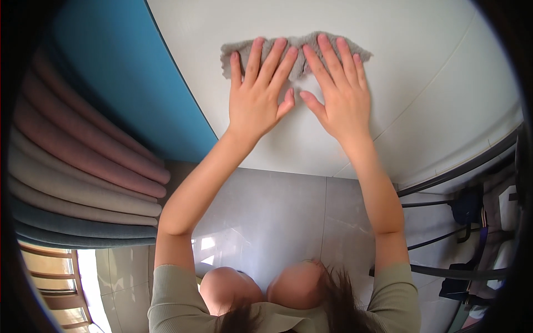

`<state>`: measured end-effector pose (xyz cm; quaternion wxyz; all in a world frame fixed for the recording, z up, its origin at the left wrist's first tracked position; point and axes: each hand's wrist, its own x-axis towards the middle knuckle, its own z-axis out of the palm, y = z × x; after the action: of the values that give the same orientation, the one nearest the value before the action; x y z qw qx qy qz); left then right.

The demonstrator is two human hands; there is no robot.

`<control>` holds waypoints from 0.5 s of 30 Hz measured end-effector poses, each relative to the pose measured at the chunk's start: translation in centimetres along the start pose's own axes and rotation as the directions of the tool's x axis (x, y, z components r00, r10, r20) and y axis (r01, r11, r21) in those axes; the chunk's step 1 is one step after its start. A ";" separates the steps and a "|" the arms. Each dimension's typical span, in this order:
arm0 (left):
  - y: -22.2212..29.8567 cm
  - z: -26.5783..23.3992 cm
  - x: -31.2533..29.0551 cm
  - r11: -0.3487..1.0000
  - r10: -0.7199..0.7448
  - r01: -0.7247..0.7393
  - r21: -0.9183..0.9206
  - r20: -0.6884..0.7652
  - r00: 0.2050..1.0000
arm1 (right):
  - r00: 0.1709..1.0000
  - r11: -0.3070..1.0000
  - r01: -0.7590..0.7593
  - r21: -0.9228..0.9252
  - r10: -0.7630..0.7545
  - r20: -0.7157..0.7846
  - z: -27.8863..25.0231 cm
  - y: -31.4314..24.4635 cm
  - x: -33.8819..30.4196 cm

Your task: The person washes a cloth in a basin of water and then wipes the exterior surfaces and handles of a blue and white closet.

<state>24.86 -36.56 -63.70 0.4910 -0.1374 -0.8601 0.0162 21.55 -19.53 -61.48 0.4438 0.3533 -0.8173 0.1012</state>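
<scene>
Head view looks steeply down, and the largest thing I see is the broad white glossy bench top (422, 83), its near edge curving across the frame above a grey tiled floor (277, 216). To my left a plain blue panel (116, 72) runs along the bench edge, and beyond it hangs a row of soft folded curtains in pink, beige and teal (78, 183). At the right rim stands a dark metal rack with bags and cloth on it (472, 222), too blurred to tell in detail. On the far part of the bench lies a small grey fuzzy cloth (297, 49), stretched sideways into a flat, ragged-edged strip. My left hand (256, 94) lies palm down with the fingers spread, the fingertips pressing on the left half of the cloth; my right hand (340, 91) matches it, fingers spread and flat on the right half, thumbs nearly meeting below the strip. Neither hand pinches anything. I judge the step in hand to be smoothing the cloth flat against the bench. A next move, as I read it, would call for even pressure from both palms so that the thin strip does not bunch or slide on the slick surface.
</scene>
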 end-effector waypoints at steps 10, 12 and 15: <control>1.4 3.5 -0.5 0.996 -0.067 0.057 -0.070 -0.151 0.986 | 0.991 0.999 -0.020 -0.049 0.013 -0.131 2.5 -1.0 -0.9; 2.6 5.4 -3.9 0.994 -0.101 0.093 -0.065 -0.145 0.984 | 0.997 0.999 -0.027 -0.040 0.024 -0.073 4.6 -1.3 -4.7; 3.5 7.4 -8.7 0.988 -0.116 0.114 -0.107 -0.008 0.993 | 0.999 0.999 -0.037 -0.021 0.038 0.016 6.9 -2.1 -9.3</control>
<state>23.55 -34.59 -75.43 0.4891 -0.1137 -0.8628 -0.0588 21.72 -19.83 -73.24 0.4388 0.3339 -0.8284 0.0980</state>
